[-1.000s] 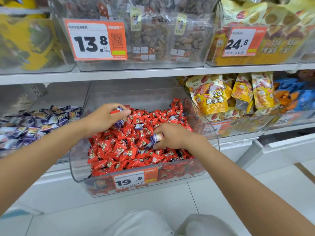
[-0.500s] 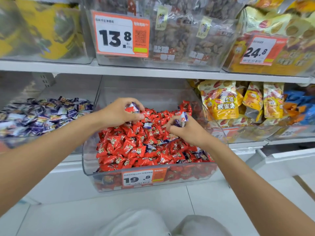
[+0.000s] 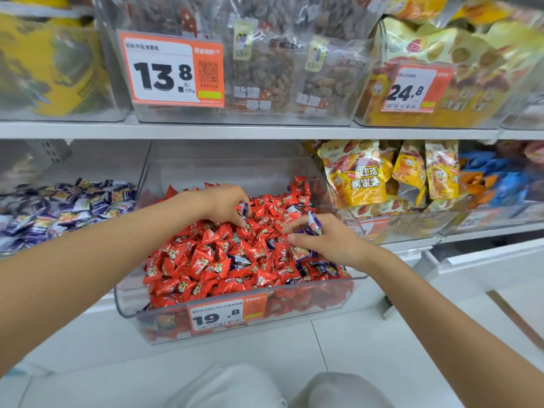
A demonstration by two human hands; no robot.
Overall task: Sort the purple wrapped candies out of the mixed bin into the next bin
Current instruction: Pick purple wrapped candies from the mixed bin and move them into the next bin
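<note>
A clear mixed bin (image 3: 129, 301) on the lower shelf is full of red wrapped candies (image 3: 203, 260), with a few purple wrapped candies (image 3: 321, 267) scattered among them. My left hand (image 3: 225, 203) rests on the pile at the back, fingers curled around a purple candy (image 3: 242, 208). My right hand (image 3: 326, 241) hovers over the right side of the pile and grips several purple candies (image 3: 312, 223) between thumb and fingers. The bin to the left (image 3: 67, 209) is heaped with purple wrapped candies.
Yellow snack bags (image 3: 357, 175) and blue packets (image 3: 500, 184) fill the bins to the right. A white shelf edge (image 3: 265, 131) runs above, carrying bins with price tags 13.8 (image 3: 172, 69) and 24.8 (image 3: 410, 88). My knees (image 3: 282, 387) show at the bottom over the white floor.
The view has shifted closer and slightly left. My right hand moved toward the back right of the pile, gathering more purple candies. My left hand stayed at the back of the pile.
</note>
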